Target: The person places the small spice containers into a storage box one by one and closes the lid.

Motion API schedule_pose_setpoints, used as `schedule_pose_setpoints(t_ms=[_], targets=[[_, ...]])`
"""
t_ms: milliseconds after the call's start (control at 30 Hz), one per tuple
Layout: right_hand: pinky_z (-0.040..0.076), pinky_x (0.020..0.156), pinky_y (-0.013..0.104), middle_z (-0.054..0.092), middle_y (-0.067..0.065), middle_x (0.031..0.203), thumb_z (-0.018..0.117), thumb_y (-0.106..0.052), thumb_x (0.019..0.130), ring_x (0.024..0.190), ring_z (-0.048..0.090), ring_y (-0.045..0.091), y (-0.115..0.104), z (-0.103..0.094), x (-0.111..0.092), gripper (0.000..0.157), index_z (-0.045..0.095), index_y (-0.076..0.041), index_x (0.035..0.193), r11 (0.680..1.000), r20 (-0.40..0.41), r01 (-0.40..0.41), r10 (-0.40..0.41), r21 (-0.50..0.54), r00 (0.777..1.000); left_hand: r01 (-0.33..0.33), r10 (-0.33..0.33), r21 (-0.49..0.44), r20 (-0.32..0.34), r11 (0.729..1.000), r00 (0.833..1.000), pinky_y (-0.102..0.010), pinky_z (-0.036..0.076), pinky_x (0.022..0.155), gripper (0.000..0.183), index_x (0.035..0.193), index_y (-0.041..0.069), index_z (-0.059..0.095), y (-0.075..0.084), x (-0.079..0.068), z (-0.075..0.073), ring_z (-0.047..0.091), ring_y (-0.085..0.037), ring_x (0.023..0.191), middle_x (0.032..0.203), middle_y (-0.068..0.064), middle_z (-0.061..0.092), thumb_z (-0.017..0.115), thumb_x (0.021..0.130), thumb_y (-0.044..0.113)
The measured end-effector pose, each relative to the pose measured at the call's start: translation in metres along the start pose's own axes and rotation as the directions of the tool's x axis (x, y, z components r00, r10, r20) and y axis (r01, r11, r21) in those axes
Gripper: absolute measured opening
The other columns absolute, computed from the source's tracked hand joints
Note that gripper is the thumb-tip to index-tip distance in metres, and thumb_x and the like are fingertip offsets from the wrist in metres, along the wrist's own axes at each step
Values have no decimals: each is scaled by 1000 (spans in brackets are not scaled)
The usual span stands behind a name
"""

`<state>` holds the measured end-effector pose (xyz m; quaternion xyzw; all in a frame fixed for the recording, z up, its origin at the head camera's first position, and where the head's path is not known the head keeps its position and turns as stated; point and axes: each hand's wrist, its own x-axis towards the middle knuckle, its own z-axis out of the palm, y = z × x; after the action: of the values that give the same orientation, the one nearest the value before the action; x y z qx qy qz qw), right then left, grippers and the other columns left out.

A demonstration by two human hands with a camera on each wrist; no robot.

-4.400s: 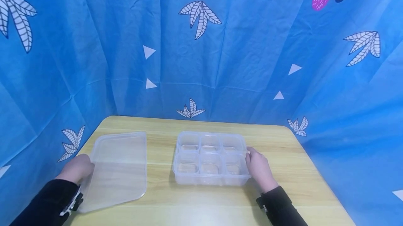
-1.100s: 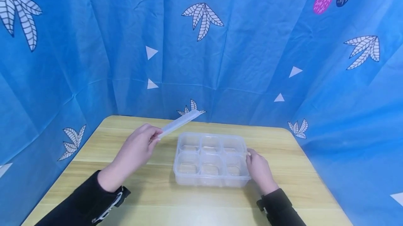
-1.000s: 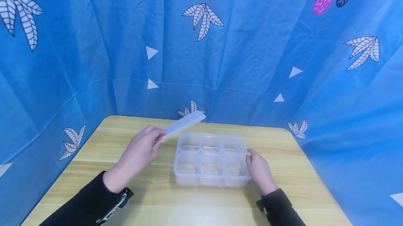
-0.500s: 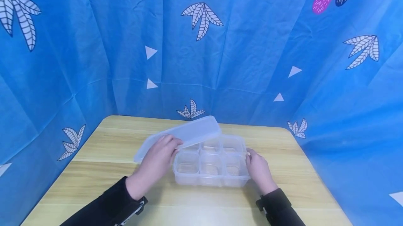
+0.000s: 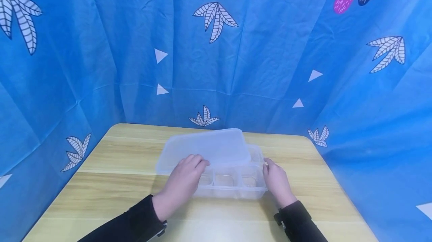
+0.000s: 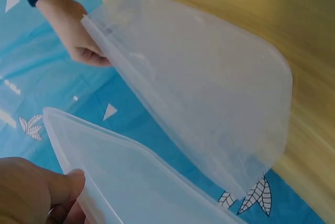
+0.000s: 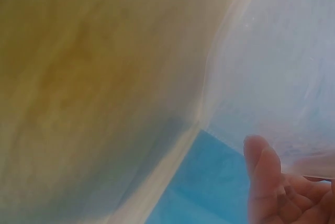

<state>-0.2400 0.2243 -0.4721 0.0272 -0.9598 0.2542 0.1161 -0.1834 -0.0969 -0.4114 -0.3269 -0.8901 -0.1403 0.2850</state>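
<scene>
A clear plastic divided box (image 5: 224, 193) with several square compartments sits on the table. My left hand (image 5: 185, 176) pinches the near edge of its translucent lid (image 5: 206, 148). The lid is tilted and overlaps the back and left compartments in the head view, its left end reaching past the box. In the left wrist view, thumb and fingers of the left hand (image 6: 42, 190) hold the lid (image 6: 125, 177), and a gap shows between lid and box (image 6: 204, 77). My right hand (image 5: 278, 182) grips the box's right rim; its thumb lies along the wall (image 7: 282, 77) in the right wrist view.
The light wood table (image 5: 111, 182) has rounded back corners. Blue patterned cloth (image 5: 270, 66) hangs behind it and along both sides, close to the table's edges.
The lid lay at the table's left earlier. My left hand has lifted it, carried it right over the box and turned it flatter. The right hand and box have stayed put.
</scene>
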Motion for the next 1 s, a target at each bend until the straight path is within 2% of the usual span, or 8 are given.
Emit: schedule_pose_setpoints(t_ms=[200,500,700,1000], targets=[[55,76,49,69,14,89,51,-12,102,74,63,25,1,0,0,38,55,9,134,1000,-6,-1,1,-1,1000,-34,33,15,34,999,999,-28,52,77,50,115,6,67,6,0,11,58,-17,95,103,-1,62,73,70,-14],[55,80,51,70,19,96,50,-11,102,81,66,29,-3,-2,-1,38,55,9,134,1000,11,-13,13,-13,1000,-97,92,72,74,993,993,-26,48,74,44,113,8,66,11,-5,28,55,-15,92,100,1,59,75,74,-9],[55,77,49,70,16,92,50,-12,102,76,63,26,-3,-3,0,38,55,9,134,1000,14,-20,21,-19,1000,-122,108,104,136,987,985,-26,47,74,44,114,8,66,13,-4,32,52,-15,92,101,1,58,72,74,-9],[54,75,48,65,10,81,50,-12,102,71,59,23,-3,-2,1,38,56,9,133,1000,15,-21,21,-19,1000,-127,100,119,208,985,973,-26,48,75,42,115,9,67,20,-4,36,53,-16,92,101,-1,59,77,75,-3]])
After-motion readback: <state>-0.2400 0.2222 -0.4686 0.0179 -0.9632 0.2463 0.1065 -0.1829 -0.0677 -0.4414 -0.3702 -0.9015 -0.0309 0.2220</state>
